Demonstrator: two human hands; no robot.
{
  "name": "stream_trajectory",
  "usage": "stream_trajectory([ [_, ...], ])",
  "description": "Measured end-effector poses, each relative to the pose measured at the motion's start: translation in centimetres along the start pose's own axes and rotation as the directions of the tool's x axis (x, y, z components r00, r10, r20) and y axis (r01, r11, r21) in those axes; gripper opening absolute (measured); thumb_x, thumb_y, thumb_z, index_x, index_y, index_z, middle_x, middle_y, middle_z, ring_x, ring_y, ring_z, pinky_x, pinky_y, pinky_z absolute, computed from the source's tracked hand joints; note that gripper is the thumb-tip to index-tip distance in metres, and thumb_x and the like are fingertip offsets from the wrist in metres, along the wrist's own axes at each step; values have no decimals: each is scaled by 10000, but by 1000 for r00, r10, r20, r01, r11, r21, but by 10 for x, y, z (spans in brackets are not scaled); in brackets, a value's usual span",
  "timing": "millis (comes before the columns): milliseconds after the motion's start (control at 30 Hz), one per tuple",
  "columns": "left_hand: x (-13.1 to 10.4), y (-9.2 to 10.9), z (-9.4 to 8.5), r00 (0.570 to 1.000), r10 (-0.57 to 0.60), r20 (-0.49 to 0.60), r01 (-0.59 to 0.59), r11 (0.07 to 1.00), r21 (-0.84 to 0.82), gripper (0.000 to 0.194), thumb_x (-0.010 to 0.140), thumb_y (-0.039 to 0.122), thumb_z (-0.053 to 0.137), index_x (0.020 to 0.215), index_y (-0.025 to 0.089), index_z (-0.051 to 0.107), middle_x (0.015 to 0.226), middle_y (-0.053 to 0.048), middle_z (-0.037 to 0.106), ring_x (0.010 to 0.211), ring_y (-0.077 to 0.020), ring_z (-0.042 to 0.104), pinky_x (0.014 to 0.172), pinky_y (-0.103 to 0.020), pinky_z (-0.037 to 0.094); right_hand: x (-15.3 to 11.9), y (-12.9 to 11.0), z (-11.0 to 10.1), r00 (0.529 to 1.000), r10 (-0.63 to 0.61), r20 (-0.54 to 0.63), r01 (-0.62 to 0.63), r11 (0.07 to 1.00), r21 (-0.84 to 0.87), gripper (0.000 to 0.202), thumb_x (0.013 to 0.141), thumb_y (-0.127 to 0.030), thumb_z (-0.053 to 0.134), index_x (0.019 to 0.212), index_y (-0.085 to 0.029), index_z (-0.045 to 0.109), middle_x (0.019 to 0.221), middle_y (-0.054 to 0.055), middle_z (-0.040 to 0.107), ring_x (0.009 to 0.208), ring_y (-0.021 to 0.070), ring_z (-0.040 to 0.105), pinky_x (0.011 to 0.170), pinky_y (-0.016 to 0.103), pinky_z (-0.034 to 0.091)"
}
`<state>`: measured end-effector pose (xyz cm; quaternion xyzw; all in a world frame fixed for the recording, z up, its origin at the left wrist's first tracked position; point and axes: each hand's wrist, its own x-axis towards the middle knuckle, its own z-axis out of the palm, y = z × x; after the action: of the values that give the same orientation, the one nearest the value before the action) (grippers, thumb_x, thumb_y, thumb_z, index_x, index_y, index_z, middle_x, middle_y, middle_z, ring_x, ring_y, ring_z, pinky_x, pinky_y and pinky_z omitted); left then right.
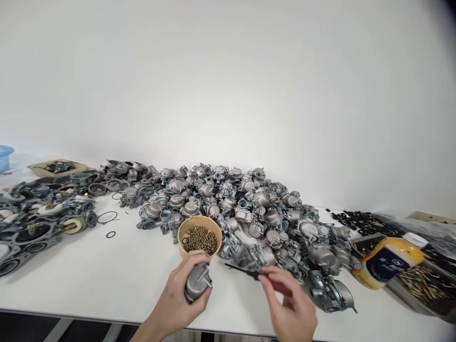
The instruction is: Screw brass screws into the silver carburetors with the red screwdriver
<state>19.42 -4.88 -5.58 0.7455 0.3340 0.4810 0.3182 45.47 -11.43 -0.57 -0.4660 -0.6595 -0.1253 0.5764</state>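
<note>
My left hand [179, 295] is wrapped round a grey metal carburetor [198, 284], its rounded bowl side turned up, just in front of a tan round tub [216, 229]. Brass-coloured screws [200, 240] fill much of that tub. To the right, my right hand [291, 306] pinches a thin black screwdriver [245, 271] between thumb and fingers. Its tip points left toward the carburetor but stays apart from it. Whether a screw sits on the tip is too small to tell.
A large heap of carburetors [245, 204] spreads behind the tub and to the right. Carburetor bodies with white floats [50, 209] lie at left, near loose black rings [111, 234]. A yellow bottle [388, 261] rests on a metal tray [406, 294] at right, by black small parts [366, 222].
</note>
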Motion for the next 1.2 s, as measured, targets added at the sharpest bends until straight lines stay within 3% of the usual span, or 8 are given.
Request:
stream_trajectory([
  [133,0,-1,1,1000,-3,11,3,1000,19,484,854,110,671,1319,241,642,1395,-155,687,1212,-307,752,1030,-399,625,-41,-1,19,992,-9,128,9,1000,2,112,1008,-187,691,988,-270,762,971,51,858,768,248,852,689,270,738],
  [433,-3,-3,0,1000,5,27,-6,999,41,439,905,144,678,1327,257,640,1395,-153,691,1157,-299,782,978,-380,652,-53,32,7,938,-6,347,53,991,-126,327,991,-127,616,1118,-334,835,1123,37,861,962,284,840,777,390,746],
  [600,-4,-12,1,1000,11,18,-12,996,94,429,913,167,688,1329,261,642,1402,-163,695,1219,-317,771,1019,-392,644,-77,43,-20,975,12,222,49,962,-269,291,981,-216,689,1150,-397,842,1201,26,832,1097,315,798,888,444,712],
  [700,-6,-16,2,1000,25,6,-25,994,108,420,923,198,689,1335,273,653,1416,-159,705,1264,-324,762,1038,-386,638,-70,66,-62,989,134,-57,-145,879,-455,308,980,-312,726,1279,-283,795,1221,157,772,1158,403,738,1012,614,621],
  [733,-6,-17,3,1000,23,-3,-22,994,109,414,924,208,691,1332,273,660,1421,-159,710,1282,-328,756,1044,-383,635,-64,75,-76,958,238,-160,-286,801,-526,448,960,-432,748,1347,-206,764,1321,238,713,1253,491,674,1057,717,552],
  [800,-8,-17,4,1000,6,-26,-3,994,108,390,927,235,698,1315,270,678,1422,-160,721,1299,-333,750,1048,-378,631,-49,93,-100,708,622,-336,-678,464,-571,932,845,-761,699,1582,-203,589,1512,269,585,1419,579,544,1117,783,472],
  [833,-8,-16,4,999,-5,-41,9,994,106,380,927,250,702,1307,269,686,1417,-158,726,1293,-332,753,1044,-374,631,-42,101,-108,653,693,-307,-714,427,-554,1071,802,-834,673,1654,-207,505,1516,272,590,1400,591,564,1063,769,518],
  [1200,-5,-8,9,999,25,-41,-22,996,82,277,928,285,734,1202,249,756,1422,-182,710,1153,-304,799,945,-336,653,-38,107,-124,426,811,-400,-884,281,-373,873,718,-857,724,1326,-234,782,1173,180,812,988,465,772,854,614,642],
])
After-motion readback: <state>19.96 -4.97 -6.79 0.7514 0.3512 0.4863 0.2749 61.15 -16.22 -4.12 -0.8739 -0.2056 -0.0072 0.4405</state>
